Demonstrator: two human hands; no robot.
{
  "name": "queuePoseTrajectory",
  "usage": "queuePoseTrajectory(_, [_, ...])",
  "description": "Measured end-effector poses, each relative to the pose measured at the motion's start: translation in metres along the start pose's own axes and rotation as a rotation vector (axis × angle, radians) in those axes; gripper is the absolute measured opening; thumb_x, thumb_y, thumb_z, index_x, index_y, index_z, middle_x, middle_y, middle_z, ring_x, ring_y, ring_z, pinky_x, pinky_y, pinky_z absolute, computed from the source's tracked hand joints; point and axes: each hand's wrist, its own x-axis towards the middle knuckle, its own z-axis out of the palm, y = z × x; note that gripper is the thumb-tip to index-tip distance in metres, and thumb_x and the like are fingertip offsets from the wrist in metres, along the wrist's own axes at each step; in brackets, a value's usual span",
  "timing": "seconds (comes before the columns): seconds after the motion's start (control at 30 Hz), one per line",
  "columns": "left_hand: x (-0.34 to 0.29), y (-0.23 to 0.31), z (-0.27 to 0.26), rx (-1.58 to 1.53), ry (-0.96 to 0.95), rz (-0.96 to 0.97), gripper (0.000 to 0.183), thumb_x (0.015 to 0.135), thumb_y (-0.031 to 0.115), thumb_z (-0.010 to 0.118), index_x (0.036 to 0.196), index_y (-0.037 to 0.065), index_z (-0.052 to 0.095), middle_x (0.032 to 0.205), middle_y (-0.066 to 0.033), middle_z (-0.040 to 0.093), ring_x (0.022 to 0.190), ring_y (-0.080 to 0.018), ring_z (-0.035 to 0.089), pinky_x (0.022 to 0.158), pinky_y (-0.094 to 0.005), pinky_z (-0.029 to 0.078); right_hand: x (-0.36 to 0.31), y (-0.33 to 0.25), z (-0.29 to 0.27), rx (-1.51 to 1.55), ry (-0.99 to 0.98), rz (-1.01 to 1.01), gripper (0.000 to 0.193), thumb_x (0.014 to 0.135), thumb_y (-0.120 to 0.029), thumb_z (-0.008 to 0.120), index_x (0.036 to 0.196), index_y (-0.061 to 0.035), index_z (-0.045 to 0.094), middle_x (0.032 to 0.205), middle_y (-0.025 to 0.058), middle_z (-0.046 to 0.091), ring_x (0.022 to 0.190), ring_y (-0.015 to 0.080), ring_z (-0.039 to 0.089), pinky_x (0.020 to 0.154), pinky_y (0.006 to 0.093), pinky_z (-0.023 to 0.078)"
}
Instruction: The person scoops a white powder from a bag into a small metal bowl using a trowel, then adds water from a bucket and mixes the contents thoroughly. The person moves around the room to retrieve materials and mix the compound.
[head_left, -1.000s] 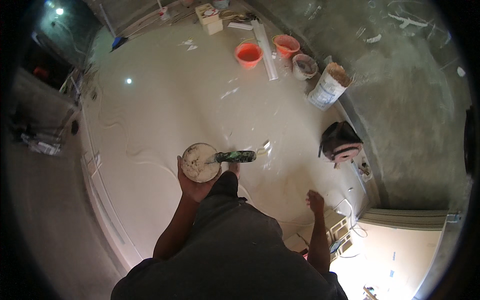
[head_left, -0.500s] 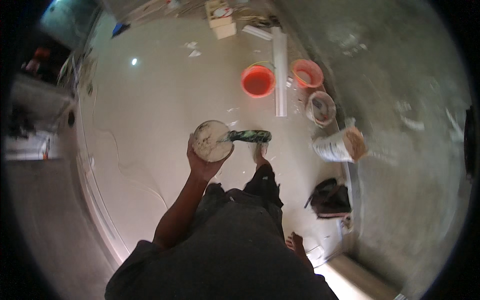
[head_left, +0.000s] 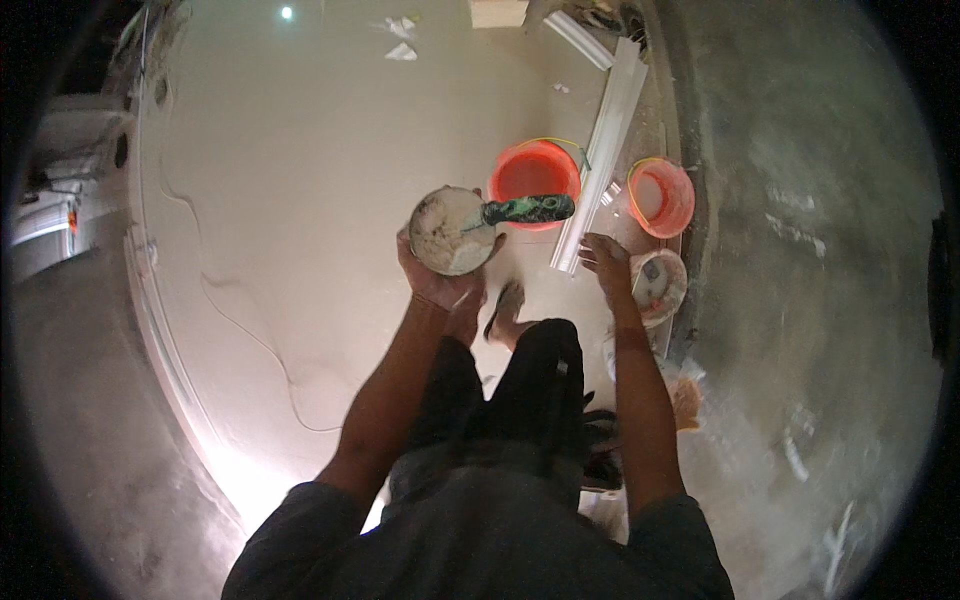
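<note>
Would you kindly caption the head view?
Left hand holding a round container of pale paste with green-handled tool; right hand open.

From the wearer's head, the left of two side-by-side fisheye cameras looks steeply down and forward over the dark shirt (head_left: 480,540). The left grip (head_left: 445,288) and right grip (head_left: 607,266) are near; the floor (head_left: 300,150) spreads farther below, its edges bowing toward the view's dark rim.

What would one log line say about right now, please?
left hand: cups round tub of pale paste, dark-handled tool in it | right hand: looks empty, near long white strip | around: red bucket, pink bucket
</note>
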Motion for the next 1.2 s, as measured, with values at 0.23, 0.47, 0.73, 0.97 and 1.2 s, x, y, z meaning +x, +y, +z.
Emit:
queuePoseTrajectory(0.23, [0.192,-0.004,-0.181,0.000,0.117,0.016,0.067,0.095,0.057,0.047,0.149,0.018,0.040,0.157,-0.0158,0.033,0.142,-0.0392,0.036,0.115,-0.0682,0.026,0.318,0.253,0.014,0.125,0.016,0.264,0.034,0.100,-0.036,0.055,0.109,-0.0045,0.066,0.097,0.0056,0.071,0.081,0.0180,0.069,0.070,0.0334,0.056])
queuePoseTrajectory(0.47, [0.277,-0.014,-0.372,0.089,0.221,0.070,0.075,0.090,0.059,0.055,0.149,0.016,0.041,0.158,-0.0161,0.031,0.143,-0.0386,0.035,0.117,-0.0667,0.025,0.517,0.399,-0.003,0.139,0.143,0.496,0.028,0.097,-0.031,0.053,0.100,-0.0074,0.068,0.089,0.0049,0.071,0.071,0.0171,0.066,0.061,0.0323,0.053])
queuePoseTrajectory(0.73, [0.305,-0.048,-0.441,-0.004,0.215,0.047,0.068,0.090,0.055,0.052,0.143,0.012,0.049,0.145,-0.0163,0.049,0.130,-0.0361,0.050,0.107,-0.0548,0.044,0.496,0.398,0.026,0.125,0.207,0.548,0.026,0.098,-0.026,0.051,0.096,-0.0053,0.066,0.089,0.0072,0.069,0.075,0.0191,0.065,0.064,0.0335,0.052])
queuePoseTrajectory(0.97, [0.323,-0.066,-0.422,-0.038,0.225,0.017,0.074,0.089,0.058,0.054,0.149,0.016,0.041,0.156,-0.0179,0.034,0.140,-0.0403,0.039,0.111,-0.0625,0.038,0.374,0.179,0.054,0.449,-0.162,0.567,0.029,0.101,-0.025,0.051,0.102,0.0017,0.064,0.093,0.0139,0.069,0.083,0.0257,0.068,0.079,0.0404,0.058])
queuePoseTrajectory(1.2, [0.336,-0.099,-0.386,-0.128,0.271,-0.020,0.065,0.088,0.052,0.053,0.140,0.012,0.051,0.145,-0.0168,0.050,0.132,-0.0363,0.048,0.110,-0.0528,0.041,0.251,-0.004,0.101,0.081,0.095,0.243,0.034,0.099,-0.020,0.052,0.109,0.0097,0.064,0.104,0.0228,0.070,0.097,0.0319,0.072,0.085,0.0388,0.060])
